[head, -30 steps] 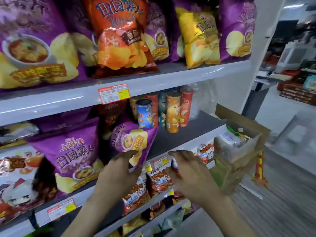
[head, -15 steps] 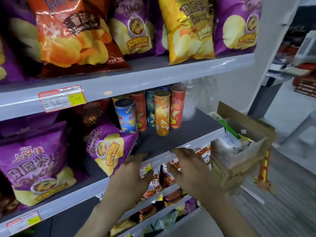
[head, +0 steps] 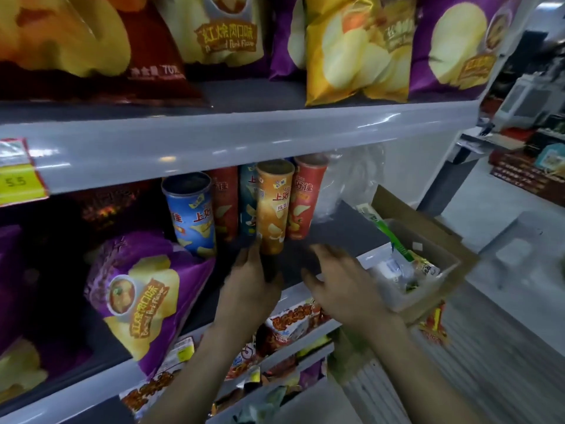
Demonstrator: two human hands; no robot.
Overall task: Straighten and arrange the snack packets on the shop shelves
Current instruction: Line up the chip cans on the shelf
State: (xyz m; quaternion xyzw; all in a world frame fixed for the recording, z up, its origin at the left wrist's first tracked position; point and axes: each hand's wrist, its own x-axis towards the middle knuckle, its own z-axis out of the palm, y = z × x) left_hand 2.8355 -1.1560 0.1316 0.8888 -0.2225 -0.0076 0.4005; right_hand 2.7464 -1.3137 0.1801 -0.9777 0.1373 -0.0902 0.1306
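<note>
Left hand [head: 249, 286]: centre of frame, fingertips up against the foot of the orange can [head: 273, 206] — too blurred to tell whether they grip it.
Right hand [head: 342, 283]: just to the right, fingers spread and loose, holding nothing, over the middle shelf [head: 342, 228].
Blue can [head: 191, 215]: standing left of centre on that shelf.
Purple packet [head: 143, 298]: lower left — leaning on the same shelf.
Cardboard box [head: 403, 209]: right, at the shelf end.

Cans [head: 275, 209]: five. Top-shelf bags [head: 354, 50]: four at least, being one red, two purple, one yellow. Middle-shelf purple bags [head: 143, 295]: two. Two hands: left hand [head: 249, 289], right hand [head: 342, 286]. Box [head: 406, 212]: one.
</note>
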